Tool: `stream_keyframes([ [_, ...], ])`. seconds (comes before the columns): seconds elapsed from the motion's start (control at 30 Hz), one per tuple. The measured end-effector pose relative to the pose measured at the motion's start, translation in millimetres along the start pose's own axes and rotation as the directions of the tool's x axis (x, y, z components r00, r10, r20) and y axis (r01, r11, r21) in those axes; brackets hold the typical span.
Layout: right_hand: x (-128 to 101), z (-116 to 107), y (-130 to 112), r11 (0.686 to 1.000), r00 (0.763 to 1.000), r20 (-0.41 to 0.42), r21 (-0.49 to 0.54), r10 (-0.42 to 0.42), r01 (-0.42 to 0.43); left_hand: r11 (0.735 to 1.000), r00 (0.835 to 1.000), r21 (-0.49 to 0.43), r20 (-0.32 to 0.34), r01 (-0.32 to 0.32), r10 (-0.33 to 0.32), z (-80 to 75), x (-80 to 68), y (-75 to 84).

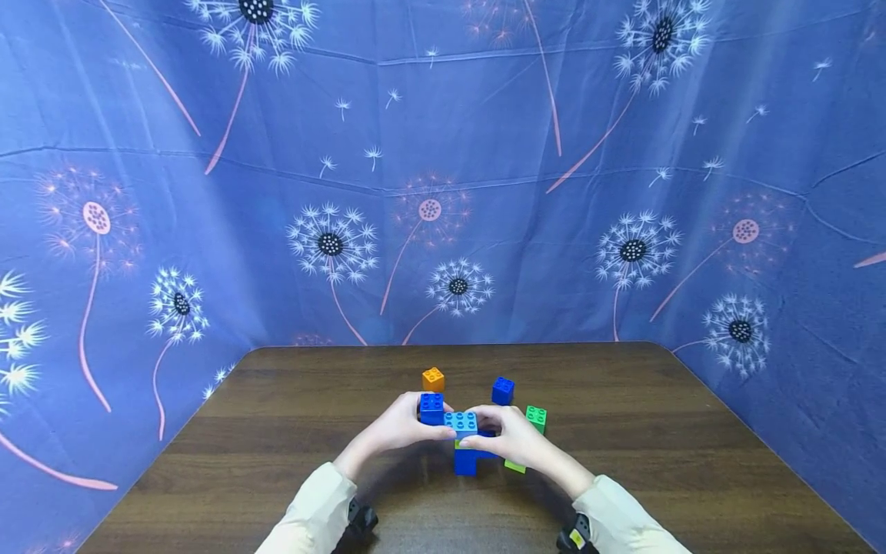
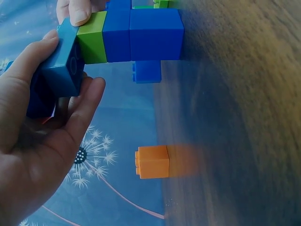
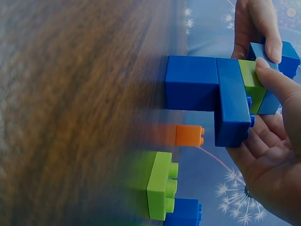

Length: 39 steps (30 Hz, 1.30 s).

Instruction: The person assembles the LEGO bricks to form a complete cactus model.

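My left hand (image 1: 398,423) pinches a light blue brick (image 1: 460,423) between thumb and fingers. A dark blue brick (image 1: 432,408) sits at its left end, inside that hand. Beneath the light blue brick is a thin lime green brick (image 2: 91,37), and the light blue one overhangs it leftward, its hollow underside showing. My right hand (image 1: 512,435) grips the stack from the right, thumb on the lime green brick's edge. Below come an overhanging blue brick (image 3: 233,94) and a lower blue block (image 3: 192,82) standing at the tabletop. The right hand's other fingers are partly hidden behind the stack.
On the brown wooden table (image 1: 311,392) lie an orange brick (image 1: 433,378) at the back and another dark blue brick (image 1: 503,390) behind the right hand. A green brick (image 1: 536,418) and a lime green brick (image 3: 160,188) lie to the right. A patterned blue cloth (image 1: 484,231) hangs behind.
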State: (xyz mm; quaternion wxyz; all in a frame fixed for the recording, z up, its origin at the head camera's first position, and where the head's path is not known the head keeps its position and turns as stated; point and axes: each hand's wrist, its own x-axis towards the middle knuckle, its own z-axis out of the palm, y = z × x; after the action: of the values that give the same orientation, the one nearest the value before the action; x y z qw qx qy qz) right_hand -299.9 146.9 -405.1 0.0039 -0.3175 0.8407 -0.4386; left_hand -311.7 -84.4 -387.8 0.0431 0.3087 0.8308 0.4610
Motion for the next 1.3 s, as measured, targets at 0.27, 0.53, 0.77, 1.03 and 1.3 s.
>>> stream_keyframes([
  [0.27,3,-1,1,1.0,1.0,0.022,0.009,-0.017,0.017,1.0,1.0,0.013,0.005,0.003,-0.003,-1.5,-1.4,5.3],
  [0.53,2,-3,-3,0.999,0.999,0.044,0.014,-0.029,0.028,0.999,1.0,0.025,0.017,-0.023,0.022,-1.3,-0.6,0.1],
  [0.77,-2,-8,-5,0.999,0.998,0.049,-0.01,-0.039,0.04,0.999,1.0,0.045,0.009,-0.022,0.022,1.1,-1.1,8.5],
  [1.03,-10,-17,0,0.996,0.998,0.057,-0.083,-0.024,0.029,1.0,1.0,0.007,0.026,0.0,0.0,-5.0,-13.3,41.1],
  [1.3,-18,-21,8,0.988,0.997,0.056,-0.146,-0.043,0.051,1.0,1.0,0.018,0.021,0.015,-0.015,-0.7,-4.3,12.2],
])
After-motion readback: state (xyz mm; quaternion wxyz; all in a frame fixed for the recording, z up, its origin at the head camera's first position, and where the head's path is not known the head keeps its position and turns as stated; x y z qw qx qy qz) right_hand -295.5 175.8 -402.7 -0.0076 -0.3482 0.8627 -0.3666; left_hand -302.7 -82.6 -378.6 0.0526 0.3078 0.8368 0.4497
